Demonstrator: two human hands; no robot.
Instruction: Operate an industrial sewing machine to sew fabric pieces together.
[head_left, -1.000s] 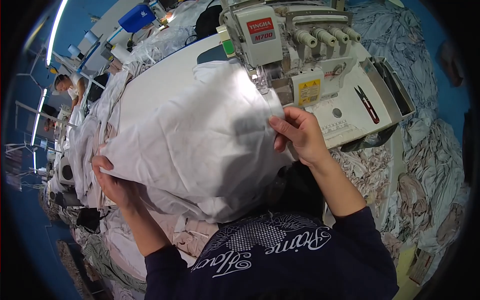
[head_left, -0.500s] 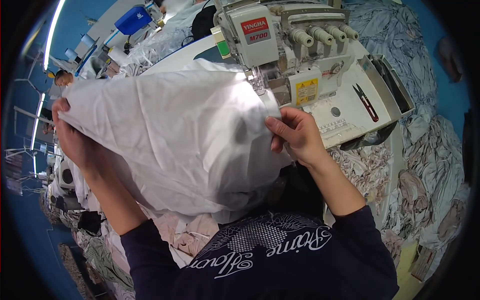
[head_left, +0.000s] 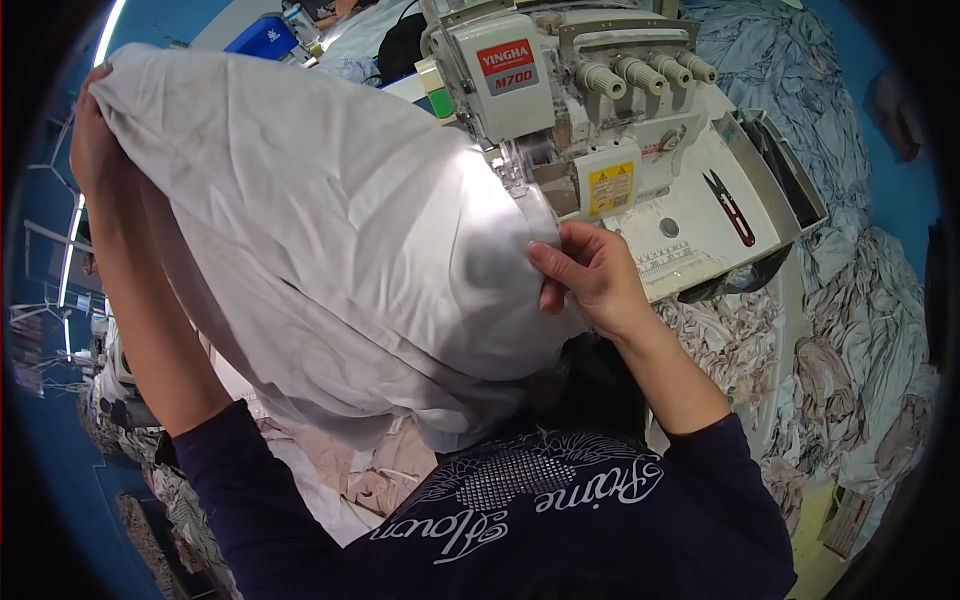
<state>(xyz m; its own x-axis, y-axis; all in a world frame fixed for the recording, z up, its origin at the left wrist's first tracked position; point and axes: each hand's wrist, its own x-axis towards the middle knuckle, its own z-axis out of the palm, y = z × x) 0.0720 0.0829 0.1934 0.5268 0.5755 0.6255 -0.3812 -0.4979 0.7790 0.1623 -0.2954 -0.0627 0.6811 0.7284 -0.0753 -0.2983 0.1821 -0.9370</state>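
White fabric (head_left: pixel 300 200) spreads in front of me, its right edge lying under the needle area of a white overlock sewing machine (head_left: pixel 505 85). At the far left, my left hand (head_left: pixel 95 135) is closed on the fabric's outer corner and holds it raised. My right hand (head_left: pixel 590 270) pinches the right edge between thumb and fingers, just in front of the presser foot. A bright lamp lights the cloth near the needle. The lower part of the fabric hangs in folds toward my lap.
Red-handled thread snips (head_left: pixel 732 210) lie on the machine table (head_left: pixel 690 225), beside an open tray (head_left: pixel 770 165). Heaped grey cloth (head_left: pixel 850 300) fills the right side. Fabric scraps (head_left: pixel 725 340) lie below the table edge. Pinkish cloth (head_left: pixel 385 470) is near my lap.
My left hand has moved up and slightly left, lifting and stretching the fabric's corner farther out. My right hand keeps its pinch in almost the same place.
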